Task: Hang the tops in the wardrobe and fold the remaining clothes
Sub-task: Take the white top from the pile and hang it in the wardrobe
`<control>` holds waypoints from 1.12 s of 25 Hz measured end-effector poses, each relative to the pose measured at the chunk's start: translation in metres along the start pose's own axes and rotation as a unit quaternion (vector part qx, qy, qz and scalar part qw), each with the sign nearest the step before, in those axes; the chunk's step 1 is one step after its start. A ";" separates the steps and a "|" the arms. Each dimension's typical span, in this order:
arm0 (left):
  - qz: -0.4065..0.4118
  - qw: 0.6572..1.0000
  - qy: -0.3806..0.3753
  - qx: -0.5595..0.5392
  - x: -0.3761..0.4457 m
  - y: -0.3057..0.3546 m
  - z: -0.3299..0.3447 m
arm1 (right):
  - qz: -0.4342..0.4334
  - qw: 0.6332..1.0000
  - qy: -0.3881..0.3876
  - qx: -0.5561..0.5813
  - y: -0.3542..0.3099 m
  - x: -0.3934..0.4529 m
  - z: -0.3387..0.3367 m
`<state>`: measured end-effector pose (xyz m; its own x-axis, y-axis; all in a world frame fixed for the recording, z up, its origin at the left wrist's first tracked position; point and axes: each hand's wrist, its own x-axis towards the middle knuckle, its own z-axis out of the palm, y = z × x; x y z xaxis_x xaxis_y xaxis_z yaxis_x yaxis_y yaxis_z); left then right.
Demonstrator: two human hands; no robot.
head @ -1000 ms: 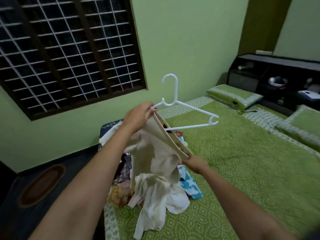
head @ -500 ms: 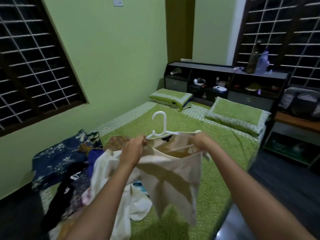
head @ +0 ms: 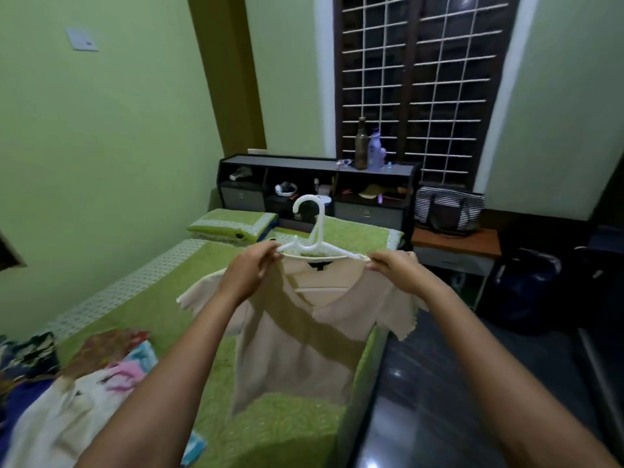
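Observation:
A cream short-sleeved top [head: 304, 336] hangs on a white plastic hanger [head: 312, 231], held up in the air over the green bed [head: 162, 298]. My left hand [head: 248, 270] pinches the top's left shoulder at the hanger's end. My right hand [head: 395, 266] pinches the right shoulder at the other end. The hanger's hook points up, and both sleeves spread out sideways. A heap of mixed clothes [head: 67, 383] lies on the bed at the lower left.
A dark headboard shelf [head: 317, 163] with bottles and small items stands behind two green pillows [head: 233, 224]. A striped bag [head: 447, 207] sits on a side table [head: 456, 244] at the right. Dark floor [head: 439, 400] runs along the bed's right side, with dark bags further right.
The top now sits spread on the hanger with both shoulders on it. My hands moved apart to its two ends. The view swung right, from the left window toward the headboard.

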<state>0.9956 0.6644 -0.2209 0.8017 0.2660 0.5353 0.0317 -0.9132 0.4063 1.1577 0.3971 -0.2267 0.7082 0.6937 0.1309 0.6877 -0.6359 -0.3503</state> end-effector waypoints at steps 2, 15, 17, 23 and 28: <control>0.012 1.000 -0.006 -0.029 0.034 0.038 0.029 | -0.008 0.997 0.071 0.033 0.032 -0.004 -0.016; 0.172 0.966 -0.096 -0.165 0.231 0.211 0.232 | 0.156 0.974 0.167 -0.013 0.273 -0.013 -0.118; 0.189 0.959 -0.118 -0.173 0.266 0.224 0.266 | 0.191 0.963 0.188 -0.038 0.299 0.008 -0.125; 0.254 0.948 -0.133 -0.140 0.400 0.278 0.355 | 0.291 0.913 0.285 -0.012 0.383 0.074 -0.164; 0.353 0.922 0.048 -0.150 0.457 0.374 0.435 | 0.352 0.866 0.354 -0.037 0.441 0.097 -0.206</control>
<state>1.6335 0.3107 -0.1460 0.5020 -0.3230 0.8023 -0.6560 -0.7467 0.1099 1.5627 0.1146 -0.1772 0.8581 -0.2392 0.4543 0.0351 -0.8554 -0.5168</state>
